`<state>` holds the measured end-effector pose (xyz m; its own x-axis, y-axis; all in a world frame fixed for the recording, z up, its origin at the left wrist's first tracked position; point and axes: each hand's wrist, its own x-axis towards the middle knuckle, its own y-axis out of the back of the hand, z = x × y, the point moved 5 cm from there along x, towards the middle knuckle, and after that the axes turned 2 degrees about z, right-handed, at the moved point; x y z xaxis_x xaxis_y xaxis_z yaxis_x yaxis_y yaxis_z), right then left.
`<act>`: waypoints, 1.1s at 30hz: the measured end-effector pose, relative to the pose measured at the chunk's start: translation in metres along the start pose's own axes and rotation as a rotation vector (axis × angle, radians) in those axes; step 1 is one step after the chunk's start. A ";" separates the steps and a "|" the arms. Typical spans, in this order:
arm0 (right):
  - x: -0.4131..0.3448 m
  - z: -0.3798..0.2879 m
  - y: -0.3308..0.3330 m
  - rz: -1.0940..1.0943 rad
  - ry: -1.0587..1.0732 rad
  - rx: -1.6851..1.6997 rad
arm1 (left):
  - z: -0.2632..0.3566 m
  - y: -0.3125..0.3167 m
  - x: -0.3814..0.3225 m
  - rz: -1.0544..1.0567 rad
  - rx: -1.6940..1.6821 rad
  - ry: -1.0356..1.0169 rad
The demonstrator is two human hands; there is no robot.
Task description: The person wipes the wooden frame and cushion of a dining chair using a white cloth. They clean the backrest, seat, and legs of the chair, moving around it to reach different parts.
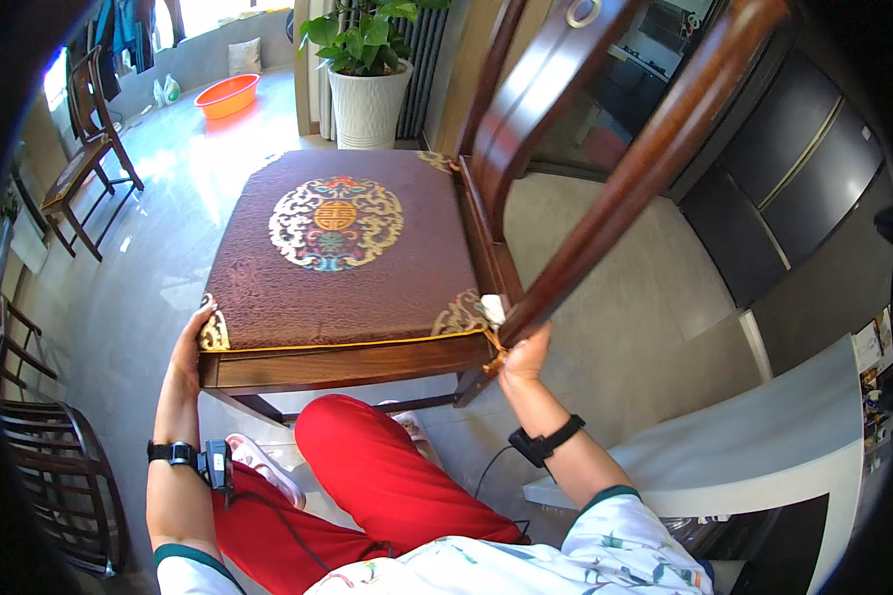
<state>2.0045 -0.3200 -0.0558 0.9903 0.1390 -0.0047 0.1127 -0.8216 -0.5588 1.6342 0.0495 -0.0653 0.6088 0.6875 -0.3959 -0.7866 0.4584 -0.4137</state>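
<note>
Before me stands a dark wooden chair, its backrest rising on the right. A brown embroidered seat cushion with a round colored medallion and gold corner patterns lies on its seat. My left hand is at the near left corner of the seat, its fingers partly hidden by the chair. My right hand grips the chair at the foot of the back post, beside an orange cord tie. Near that post, a small white item sits on the cushion's corner.
A curved grey-topped counter stands close on my right. Another wooden chair is at the far left, and dark slatted furniture at the near left. Beyond are a potted plant and an orange basin on the floor.
</note>
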 end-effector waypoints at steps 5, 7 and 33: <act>0.020 -0.008 -0.020 -0.031 -0.029 -0.020 | -0.009 0.000 -0.021 0.082 -0.021 -0.064; 0.029 -0.006 -0.023 -0.089 -0.021 -0.079 | -0.017 -0.005 -0.030 0.133 0.011 -0.090; 0.110 0.070 -0.072 -0.179 -0.071 -0.100 | -0.041 -0.004 -0.053 0.377 -0.037 -0.200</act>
<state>2.0993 -0.2072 -0.0745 0.9459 0.3232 0.0267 0.2971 -0.8307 -0.4708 1.6091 -0.0116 -0.0760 0.2443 0.9006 -0.3595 -0.9438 0.1357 -0.3013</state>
